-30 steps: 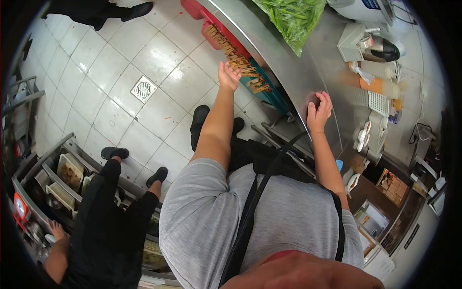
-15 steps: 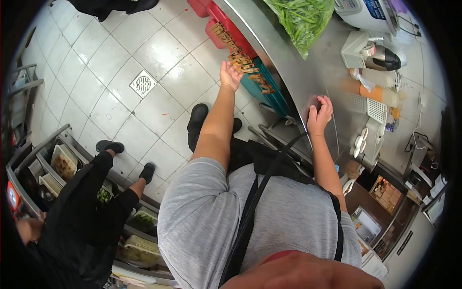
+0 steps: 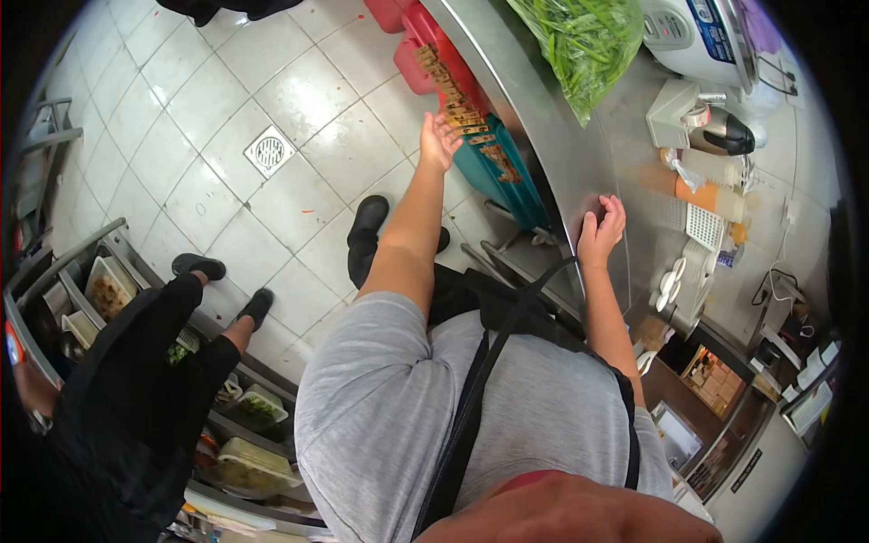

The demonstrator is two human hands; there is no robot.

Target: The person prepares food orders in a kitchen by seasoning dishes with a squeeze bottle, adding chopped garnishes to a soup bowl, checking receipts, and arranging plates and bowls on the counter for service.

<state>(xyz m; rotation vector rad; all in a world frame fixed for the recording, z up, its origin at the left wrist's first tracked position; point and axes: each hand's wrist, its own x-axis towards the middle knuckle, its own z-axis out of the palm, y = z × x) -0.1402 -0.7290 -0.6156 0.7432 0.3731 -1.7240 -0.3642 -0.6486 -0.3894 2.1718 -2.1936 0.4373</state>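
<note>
My left hand (image 3: 438, 143) reaches out palm up with its fingers spread, holding nothing. Its fingertips are right beside a row of what look like wooden clothespins (image 3: 463, 118) with dark markings; whether they touch is unclear. The row runs along the side of a steel table (image 3: 561, 172), over a red plastic container (image 3: 445, 56) and a teal one (image 3: 520, 195). My right hand (image 3: 601, 233) rests at the table's edge, fingers loosely bent and thumb apart, with nothing in it. Beyond it on the steel lies a clear plastic bag of green vegetables (image 3: 584, 54).
A white rice cooker (image 3: 683, 36), a kettle (image 3: 724, 134), an orange-filled bottle (image 3: 706, 193) and a white basket (image 3: 704, 226) line the table's back. To my left, a person in black (image 3: 145, 380) stands by a counter with food tubs (image 3: 113, 288). A drain (image 3: 270, 152) sits in the tiled floor.
The view has shifted slightly. My left hand's fingers remain beside the clothespins, a little more spread. My right hand stays at the table edge. The person in black has moved slightly left.
</note>
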